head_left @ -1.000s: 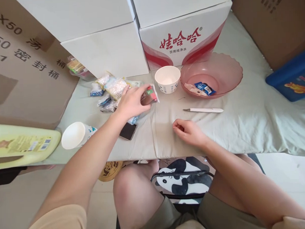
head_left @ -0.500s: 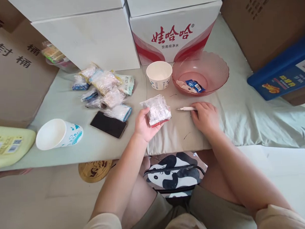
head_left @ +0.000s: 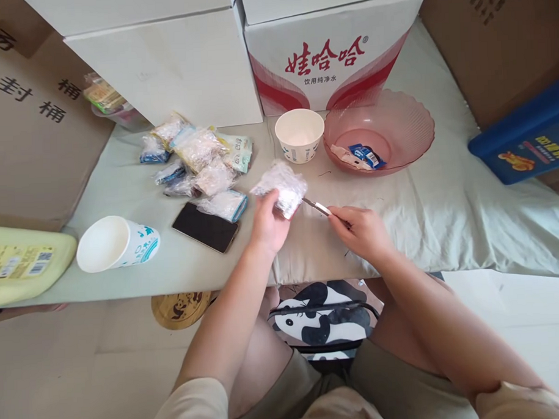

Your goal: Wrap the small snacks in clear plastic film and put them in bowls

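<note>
My left hand (head_left: 271, 225) is closed around a small packet (head_left: 285, 186) covered in crinkled clear plastic, with a bit of red at its lower edge. My right hand (head_left: 365, 232) grips a slim white-handled knife (head_left: 321, 208). The metal blade points left, and its tip meets the packet's right edge; whether it has gone in I cannot tell. Just behind the packet stands a white paper cup (head_left: 299, 135). Right of that cup, a pink translucent bowl (head_left: 408, 138) holds a blue wrapper (head_left: 367, 156) and a pale scrap.
Several plastic-wrapped packets (head_left: 199, 152) are heaped at left, one touching a black phone (head_left: 207, 226). Another paper cup (head_left: 120, 242) lies tipped near a yellow bottle (head_left: 29, 264). White cartons (head_left: 165, 79) line the back. A blue package (head_left: 524, 140) leans at right.
My right hand has lifted the knife off the cloth and brought it left to the packet. The packet has turned and tilted in my left hand. The view has shifted slightly.
</note>
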`<action>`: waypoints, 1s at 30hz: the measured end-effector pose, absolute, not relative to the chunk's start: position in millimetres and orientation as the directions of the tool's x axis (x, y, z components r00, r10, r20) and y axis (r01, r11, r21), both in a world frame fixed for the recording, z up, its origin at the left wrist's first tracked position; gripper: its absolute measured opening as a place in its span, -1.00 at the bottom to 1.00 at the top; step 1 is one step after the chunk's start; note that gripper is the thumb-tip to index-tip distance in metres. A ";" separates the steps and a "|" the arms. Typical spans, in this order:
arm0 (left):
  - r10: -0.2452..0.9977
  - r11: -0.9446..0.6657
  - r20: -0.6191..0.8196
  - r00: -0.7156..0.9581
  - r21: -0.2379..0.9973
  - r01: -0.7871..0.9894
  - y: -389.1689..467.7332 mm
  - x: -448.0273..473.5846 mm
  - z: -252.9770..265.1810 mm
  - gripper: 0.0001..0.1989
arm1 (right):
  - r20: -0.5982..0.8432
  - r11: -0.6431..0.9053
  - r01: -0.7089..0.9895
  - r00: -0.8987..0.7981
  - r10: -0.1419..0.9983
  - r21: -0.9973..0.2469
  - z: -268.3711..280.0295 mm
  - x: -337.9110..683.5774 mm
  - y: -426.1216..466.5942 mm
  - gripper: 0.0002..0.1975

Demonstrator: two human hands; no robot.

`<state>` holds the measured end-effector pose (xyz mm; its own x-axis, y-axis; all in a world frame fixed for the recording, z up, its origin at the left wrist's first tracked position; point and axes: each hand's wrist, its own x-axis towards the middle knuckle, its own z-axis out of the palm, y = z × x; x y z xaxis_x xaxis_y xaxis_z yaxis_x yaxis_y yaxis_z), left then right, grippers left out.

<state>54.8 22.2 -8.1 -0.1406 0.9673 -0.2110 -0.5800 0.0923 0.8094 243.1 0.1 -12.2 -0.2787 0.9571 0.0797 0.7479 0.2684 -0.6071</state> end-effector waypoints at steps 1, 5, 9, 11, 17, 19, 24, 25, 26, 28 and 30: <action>0.964 0.066 -0.197 -0.176 0.825 -0.562 23.4 50.3 -9.0 -0.56 | 0.081 0.253 0.771 -0.255 0.964 -0.584 -14.8 247.9 2.2 -0.62; 0.962 0.133 -0.194 -0.191 0.948 -0.290 16.7 43.3 -19.3 -0.53 | 0.113 0.137 0.863 -0.094 0.989 -0.487 -22.5 267.8 12.4 -0.64; 0.985 -0.020 0.063 -0.160 0.967 0.254 3.4 43.5 -19.3 -0.43 | 0.136 0.093 0.909 -0.040 0.990 -0.407 -25.6 277.2 18.6 -0.67; 0.975 -0.150 0.211 -0.069 0.854 0.498 0.4 42.2 -13.3 -0.45 | 0.175 0.121 0.917 -0.057 0.983 -0.380 -26.4 277.1 19.1 -0.68; 0.977 -0.215 0.160 0.143 0.737 0.641 1.8 41.4 -10.3 -0.83 | 0.232 0.172 0.910 -0.087 0.969 -0.376 -26.7 270.1 17.3 -0.68; 0.983 -0.184 0.158 0.096 0.796 0.576 3.8 40.4 -14.1 -0.96 | 0.230 0.189 0.895 -0.100 0.968 -0.404 -25.6 268.2 16.6 -0.70; 0.987 0.067 -0.049 -0.151 0.990 0.121 9.5 35.5 -13.7 -0.85 | 0.260 0.397 0.694 -0.300 0.918 -0.600 -21.4 261.2 11.0 -0.66; 0.975 0.142 -0.142 -0.169 0.990 -0.012 10.7 34.9 -11.6 -0.83 | 0.274 0.454 0.635 -0.366 0.889 -0.625 -20.7 259.3 9.6 -0.62; 0.957 0.215 -0.236 -0.167 0.967 -0.134 11.7 34.5 -9.2 -0.82 | 0.281 0.495 0.589 -0.420 0.863 -0.639 -20.2 257.3 8.4 -0.60; 0.913 0.320 -0.377 -0.154 0.898 -0.302 13.4 34.4 -4.5 -0.82 | 0.267 0.517 0.553 -0.470 0.841 -0.654 -20.1 254.1 7.0 -0.61; 0.885 0.348 -0.432 -0.176 0.863 -0.367 14.4 34.8 -0.7 -0.83 | 0.249 0.483 0.567 -0.441 0.862 -0.667 -21.3 252.2 6.9 -0.69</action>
<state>34.8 14.4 -0.7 -0.1760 0.8846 -0.4320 -0.3672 0.3481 0.8625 252.2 6.9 -21.3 -0.4415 0.8620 0.2492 0.5669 0.4833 -0.6672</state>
